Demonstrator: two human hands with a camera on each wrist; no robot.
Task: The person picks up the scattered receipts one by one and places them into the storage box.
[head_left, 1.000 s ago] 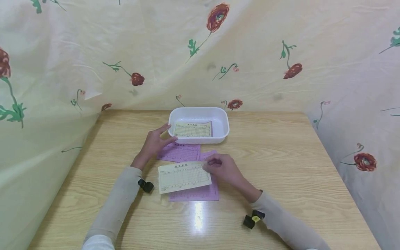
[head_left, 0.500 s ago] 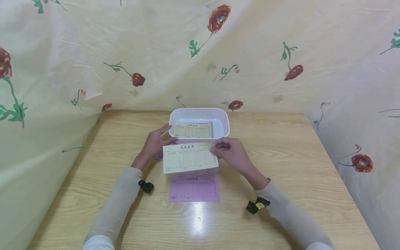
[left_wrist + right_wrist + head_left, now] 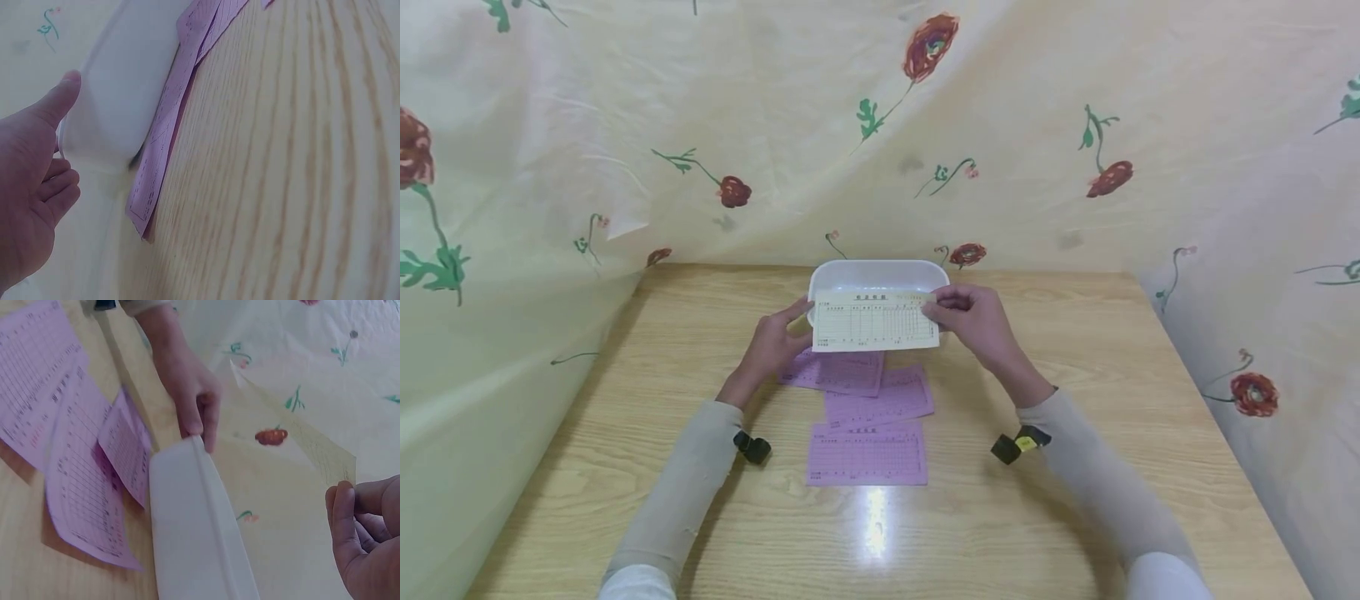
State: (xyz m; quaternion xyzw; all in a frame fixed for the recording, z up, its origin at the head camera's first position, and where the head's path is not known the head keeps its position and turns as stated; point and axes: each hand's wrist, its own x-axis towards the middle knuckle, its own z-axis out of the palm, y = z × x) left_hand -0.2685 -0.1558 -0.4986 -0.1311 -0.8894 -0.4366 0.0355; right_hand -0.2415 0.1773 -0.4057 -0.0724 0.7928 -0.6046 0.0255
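Between thumb and fingers, my right hand [image 3: 981, 333] pinches the right end of a pale yellow printed form [image 3: 872, 325]. The form is held up over the front of a white plastic tray [image 3: 880, 273], hiding most of the tray's inside. At the tray's left end, my left hand [image 3: 766, 346] grips the rim; in the left wrist view the thumb lies on the rim [image 3: 94, 69], with fingers on its other side. Purple printed forms [image 3: 867, 454] lie in front of the tray, two of them overlapping. The right wrist view shows the yellow form [image 3: 334, 462] apart from the tray wall [image 3: 187, 525].
Everything stands on a light wooden table [image 3: 1075, 350]. A flowered cloth [image 3: 775, 125] hangs behind the table and along its sides. The tray sits near the back edge, close to the cloth.
My right hand has carried the yellow form up and away from above the purple forms to over the tray. The left hand has stayed at the tray's rim.
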